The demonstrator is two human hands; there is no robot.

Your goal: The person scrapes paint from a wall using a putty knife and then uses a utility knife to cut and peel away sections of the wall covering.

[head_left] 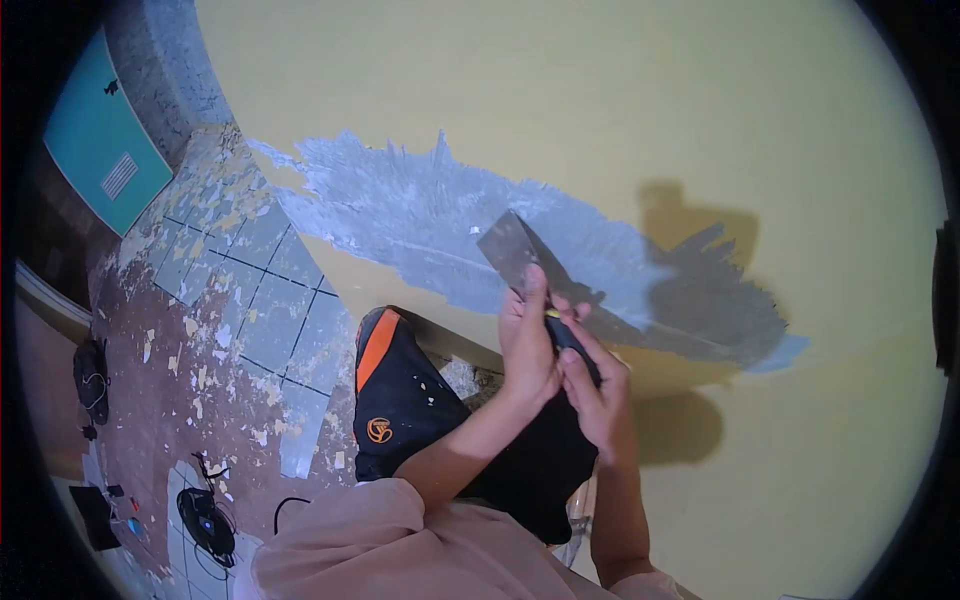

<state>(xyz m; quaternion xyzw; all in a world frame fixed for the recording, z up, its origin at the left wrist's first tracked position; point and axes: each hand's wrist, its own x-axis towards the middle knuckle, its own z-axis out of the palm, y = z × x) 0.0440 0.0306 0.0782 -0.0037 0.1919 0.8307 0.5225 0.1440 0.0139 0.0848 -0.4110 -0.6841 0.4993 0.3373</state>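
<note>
1. yellow wall (800, 130) fills most of your view, and a long, ragged grey patch (400, 205) of bare surface stretches across its middle.
2. you grip the wide-bladed putty knife (510, 247) with both hands; its flat metal blade lies over the grey patch and points toward the upper left of the view.
3. your left hand (532, 345) is closed around the tool just below the blade, with the thumb laid up against the base of the metal.
4. your right hand (598, 395) is wrapped around the black handle (570, 345), beside and slightly below your left.
5. you can't tell from this angle whether the blade edge presses on the wall or hovers just off it.
6. dark shadows (700, 285) fall on the wall to the right of your hands.
7. below your forearms is your black legwear (410, 400), with an orange stripe and a round orange logo.
8. to the left, pale flakes (262, 437) lie scattered over the floor (270, 270), partly on grey tiles with dark joints.
9. a turquoise panel (105, 140) with a white label stands at the upper left.
</note>
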